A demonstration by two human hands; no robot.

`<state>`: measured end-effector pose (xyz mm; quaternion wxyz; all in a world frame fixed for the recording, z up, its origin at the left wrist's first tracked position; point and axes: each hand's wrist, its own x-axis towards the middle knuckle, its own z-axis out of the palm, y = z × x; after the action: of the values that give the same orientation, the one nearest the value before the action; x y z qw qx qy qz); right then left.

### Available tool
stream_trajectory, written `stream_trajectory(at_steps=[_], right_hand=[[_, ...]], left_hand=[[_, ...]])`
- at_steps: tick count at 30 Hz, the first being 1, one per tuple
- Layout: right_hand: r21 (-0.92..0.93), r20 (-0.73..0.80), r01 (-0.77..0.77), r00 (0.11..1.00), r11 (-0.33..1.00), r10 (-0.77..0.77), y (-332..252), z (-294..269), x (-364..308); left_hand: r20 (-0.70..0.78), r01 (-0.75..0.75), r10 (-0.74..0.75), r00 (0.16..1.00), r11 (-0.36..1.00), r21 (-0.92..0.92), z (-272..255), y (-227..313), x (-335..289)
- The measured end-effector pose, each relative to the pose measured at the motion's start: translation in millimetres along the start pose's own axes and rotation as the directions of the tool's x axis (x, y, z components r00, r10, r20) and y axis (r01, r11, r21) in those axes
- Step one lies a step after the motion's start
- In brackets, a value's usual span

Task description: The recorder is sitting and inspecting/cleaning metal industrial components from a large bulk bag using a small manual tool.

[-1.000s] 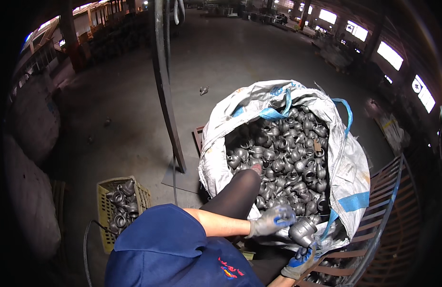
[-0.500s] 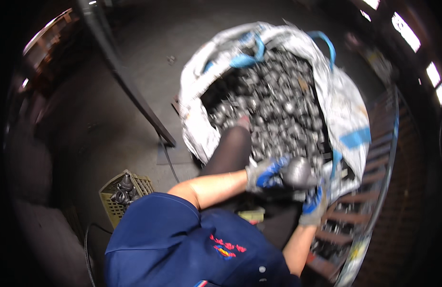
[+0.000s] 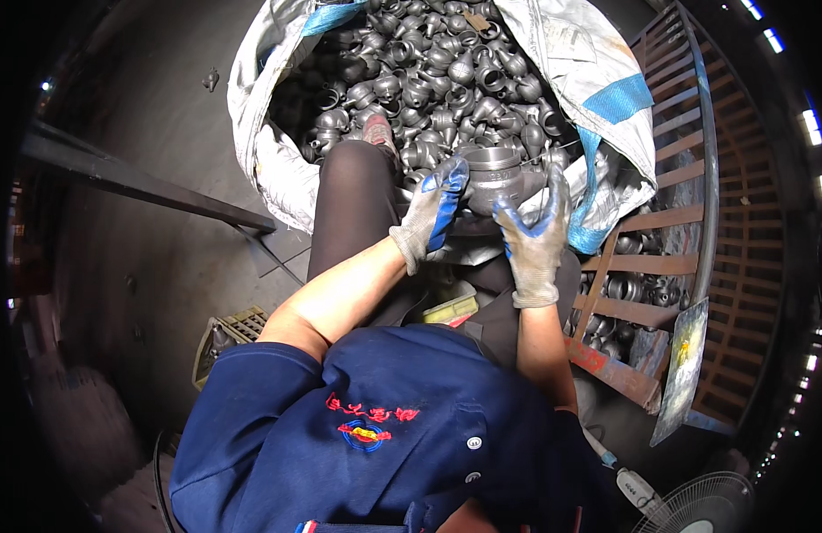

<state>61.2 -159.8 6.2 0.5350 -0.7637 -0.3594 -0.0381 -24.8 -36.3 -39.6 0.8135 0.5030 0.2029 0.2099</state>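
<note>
A round, hollow grey metal casting [image 3: 494, 180] with a ridged, open neck facing up is held between my two gloved hands, at the near rim of a big white sack [image 3: 262, 169]. My left hand [image 3: 436, 206], in a grey glove with a blue palm, presses on its left side. My right hand [image 3: 537, 233], gloved alike, curves round its lower right side, thumb and fingers spread about it. Beyond it, many similar grey castings [image 3: 438, 71] fill the sack. My bent left leg [image 3: 353, 200] lies over the sack's near edge, the shoe among the castings.
A rusty slatted metal crate [image 3: 660, 218] with castings inside stands at the right. At the left runs a dark metal bar [image 3: 144, 184]; below it sits an olive plastic basket [image 3: 244, 325]. A yellow-green object [image 3: 450, 308] lies between my legs. A fan [image 3: 709, 505] is at lower right.
My view has shifted, so the sack sits higher and further left in the picture. Both hands stay at the casting, whose open neck now faces up.
</note>
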Motion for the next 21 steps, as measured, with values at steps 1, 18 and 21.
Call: stream_trajectory(at_steps=[1, 18, 21], right_hand=[[-0.085, -0.002, 0.011, 1.000, 0.996, -0.011, -4, 0, 0], [0.739, 0.266, -0.542, 0.780, 0.400, 0.566, 21, -32, 4], [0.789, 0.313, -0.541, 0.761, 0.291, 0.568, 32, -35, -4]], left_hand=[[-0.041, 0.035, -0.037, 0.998, 0.999, -0.039, 3, 0, 0], [0.229, 0.353, -0.291, 0.929, 0.882, -0.313, 15, 41, -9], [0.129, 0.323, -0.296, 0.946, 0.875, -0.360, 12, 36, -4]])
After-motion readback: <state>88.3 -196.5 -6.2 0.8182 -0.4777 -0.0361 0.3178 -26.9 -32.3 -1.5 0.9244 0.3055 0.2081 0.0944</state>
